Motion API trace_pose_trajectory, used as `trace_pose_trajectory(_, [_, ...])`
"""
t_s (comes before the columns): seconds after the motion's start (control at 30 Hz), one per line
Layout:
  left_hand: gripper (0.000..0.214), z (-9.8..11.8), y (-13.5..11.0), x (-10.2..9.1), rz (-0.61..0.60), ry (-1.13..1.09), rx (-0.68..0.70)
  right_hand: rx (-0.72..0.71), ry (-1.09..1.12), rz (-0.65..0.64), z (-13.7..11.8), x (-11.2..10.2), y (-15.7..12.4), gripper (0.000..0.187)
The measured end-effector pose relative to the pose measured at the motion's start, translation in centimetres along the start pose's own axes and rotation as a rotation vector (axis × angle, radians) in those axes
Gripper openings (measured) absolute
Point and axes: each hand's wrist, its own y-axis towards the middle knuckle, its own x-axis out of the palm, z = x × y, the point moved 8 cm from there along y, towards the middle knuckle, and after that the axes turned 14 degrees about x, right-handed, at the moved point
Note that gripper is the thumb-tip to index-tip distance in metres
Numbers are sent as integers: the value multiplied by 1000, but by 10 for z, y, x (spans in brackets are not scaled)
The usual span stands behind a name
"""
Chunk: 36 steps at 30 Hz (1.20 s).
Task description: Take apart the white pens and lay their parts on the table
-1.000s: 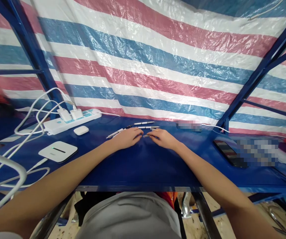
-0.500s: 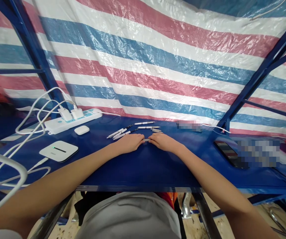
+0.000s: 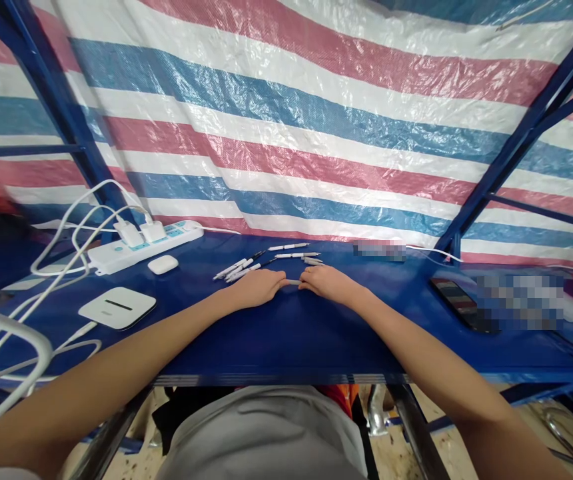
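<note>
The left hand [image 3: 259,288] and right hand [image 3: 329,283] are lying on the table [image 3: 286,340], fingers together, their tips touching a white pen [image 3: 292,282] between them; whether they're clamping it, I cannot tell. More pens [image 3: 289,255] are lying just beyond.

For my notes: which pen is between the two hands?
The white pen lying between the fingertips of the left hand and right hand; the other pens lie beyond the hands.

Red, white and blue striped tarp [image 3: 286,133], deep blue table cover [image 3: 286,340], white pens [image 3: 291,255]
</note>
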Motion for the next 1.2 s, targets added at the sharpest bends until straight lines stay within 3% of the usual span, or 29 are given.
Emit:
trace_pose_trajectory(0.23, [41,-4,0,0,7,-100,-20,65,28,26,0,-8,0,28])
trace_pose_trajectory(0.47, [39,-9,-2,-5,24,-63,-33,58,175,-32,7,-3,2,43])
trace_pose_trajectory(0.9, [18,9,1,-11,6,-42,130,39,314,-97,3,-1,2,35])
trace_pose_trajectory(1.2, [32,10,1,-1,-40,62,94,16,287,-75,3,0,3,22])
